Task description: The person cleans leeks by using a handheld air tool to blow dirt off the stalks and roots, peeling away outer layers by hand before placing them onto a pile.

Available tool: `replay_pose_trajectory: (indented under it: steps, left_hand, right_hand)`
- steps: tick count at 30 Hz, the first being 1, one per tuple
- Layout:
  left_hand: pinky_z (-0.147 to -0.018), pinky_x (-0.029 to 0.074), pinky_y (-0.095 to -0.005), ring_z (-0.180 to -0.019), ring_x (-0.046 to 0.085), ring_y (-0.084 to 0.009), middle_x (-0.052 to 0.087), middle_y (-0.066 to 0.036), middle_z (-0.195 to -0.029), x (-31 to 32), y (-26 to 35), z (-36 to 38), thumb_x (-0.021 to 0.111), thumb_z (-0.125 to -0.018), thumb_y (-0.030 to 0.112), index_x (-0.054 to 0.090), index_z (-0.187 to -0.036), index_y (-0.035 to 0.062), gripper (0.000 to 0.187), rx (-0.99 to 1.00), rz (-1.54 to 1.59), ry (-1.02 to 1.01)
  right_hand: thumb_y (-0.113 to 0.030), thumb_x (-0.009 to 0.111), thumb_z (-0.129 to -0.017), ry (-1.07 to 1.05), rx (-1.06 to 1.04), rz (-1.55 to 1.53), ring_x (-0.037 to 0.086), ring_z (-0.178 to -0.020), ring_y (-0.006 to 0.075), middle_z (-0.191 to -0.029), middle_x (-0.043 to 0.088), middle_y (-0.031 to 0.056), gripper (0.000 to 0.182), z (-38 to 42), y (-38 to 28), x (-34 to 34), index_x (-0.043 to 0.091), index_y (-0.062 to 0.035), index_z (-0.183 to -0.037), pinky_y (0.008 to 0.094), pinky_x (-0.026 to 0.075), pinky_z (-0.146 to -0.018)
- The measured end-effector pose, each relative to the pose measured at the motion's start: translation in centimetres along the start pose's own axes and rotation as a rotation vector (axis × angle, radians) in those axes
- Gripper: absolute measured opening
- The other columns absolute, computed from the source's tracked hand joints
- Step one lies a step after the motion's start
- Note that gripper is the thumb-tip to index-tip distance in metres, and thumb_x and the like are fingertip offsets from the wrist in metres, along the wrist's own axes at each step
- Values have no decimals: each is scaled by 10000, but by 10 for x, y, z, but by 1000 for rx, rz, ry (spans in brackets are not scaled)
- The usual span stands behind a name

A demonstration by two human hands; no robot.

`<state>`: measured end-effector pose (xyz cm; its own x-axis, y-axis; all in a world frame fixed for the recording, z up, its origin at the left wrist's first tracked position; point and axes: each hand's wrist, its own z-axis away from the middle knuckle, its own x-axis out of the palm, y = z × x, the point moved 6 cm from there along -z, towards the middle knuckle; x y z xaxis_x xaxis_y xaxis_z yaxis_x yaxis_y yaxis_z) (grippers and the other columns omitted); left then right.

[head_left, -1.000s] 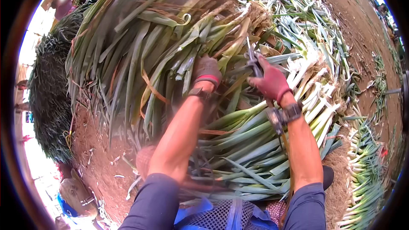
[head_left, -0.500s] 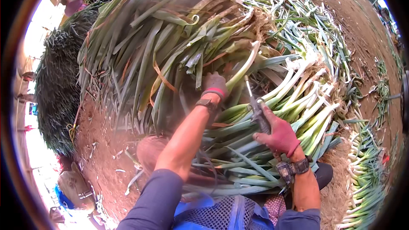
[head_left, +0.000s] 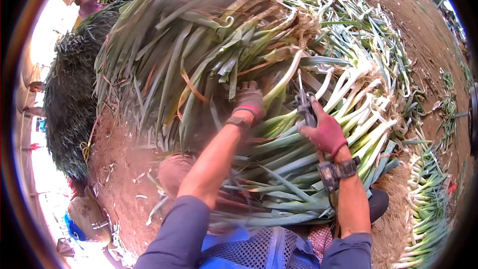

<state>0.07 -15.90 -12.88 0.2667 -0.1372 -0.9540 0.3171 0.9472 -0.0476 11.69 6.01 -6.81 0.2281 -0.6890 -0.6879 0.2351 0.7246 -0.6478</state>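
My left hand [head_left: 249,100], in a reddish glove, is closed at the lower part of a leek [head_left: 286,82], whose pale shank slants up to the right. Part of its grip is hidden behind the back of the glove. My right hand [head_left: 326,128], also gloved, is wrapped round the dark body of an air blow gun [head_left: 306,109]. The gun's thin metal nozzle points upward, close to the right of that leek. Under both forearms and beside the gun lies a heap of loose leeks [head_left: 348,119], white ends toward the right.
A large pile of leeks [head_left: 164,65] with long drooping leaves rises ahead on the left. Another dark green stack [head_left: 69,104] stands farther left. Leek scraps [head_left: 348,25] cover the soil beyond. A row of leeks [head_left: 425,209] lies at right. A person [head_left: 87,5] is at upper left.
My right hand has moved up and slightly left with the blow gun, bringing its nozzle nearer the leek. My left hand has shifted slightly, and its fingers show more clearly.
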Motion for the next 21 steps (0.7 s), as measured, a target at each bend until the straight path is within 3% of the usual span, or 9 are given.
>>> replay_pose_trajectory:
  steps: [1,3,5,7,10,14,19,21]
  left_hand:
    - [-1087,459,-481,-1301,580,-313,633,-82,-1339,-1,1,0,806,-761,379,758,-1239,179,521,10,6,1]
    - [-1100,448,-486,-1308,578,-301,648,-110,-1337,5,0,-2,773,-789,294,758,-1213,150,448,-3,37,-144]
    - [-1102,446,-486,-1272,624,-289,695,-95,-1296,5,1,-4,765,-798,296,751,-1221,157,445,8,17,-145]
    - [-1026,506,-461,-1158,697,-304,746,-124,-1194,8,2,-8,810,-760,425,759,-1206,176,513,32,-9,-170]
    - [-963,543,-447,-1088,729,-333,767,-157,-1161,14,-2,-10,806,-794,464,745,-1263,161,561,6,166,-284]
    - [-936,557,-446,-1087,730,-348,767,-165,-1183,18,-2,-6,777,-840,511,758,-1246,123,562,3,331,-263]
    - [-941,556,-454,-1084,727,-345,781,-117,-1142,17,39,7,736,-867,566,807,-1143,161,495,70,424,-345]
    - [-966,552,-453,-1123,719,-340,778,-112,-1152,12,69,18,728,-876,569,800,-1175,187,491,125,453,-356]
  right_hand:
    - [-413,806,-810,-37,81,2,714,-1048,453,-1108,726,309,1015,-6,1,-2,341,-95,-1653,467,546,-944]
    - [-419,806,-810,-23,-1,5,719,-1044,444,-1106,733,300,1019,-13,-2,-2,338,-94,-1655,470,545,-941]
    - [-425,828,-794,28,-41,28,735,-1019,426,-1118,741,282,1027,-21,-2,-2,364,-62,-1634,447,561,-933]
    - [-407,812,-798,-2,96,87,721,-1056,438,-1115,734,302,1024,-29,0,-3,345,-88,-1651,469,546,-948]
    - [-404,815,-790,-3,75,40,720,-1064,439,-1121,731,309,1030,-27,6,-2,347,-83,-1650,466,546,-954]
    - [-403,815,-786,9,-52,23,719,-1064,447,-1139,725,315,1039,-11,23,4,340,-71,-1649,461,551,-951]
    - [-405,818,-780,-46,28,-68,715,-1042,460,-1148,714,319,1057,32,15,-22,328,-52,-1648,456,558,-933]
    - [-408,821,-774,-10,-51,-56,717,-1025,459,-1136,715,310,1067,44,17,-29,326,-50,-1648,462,553,-930]
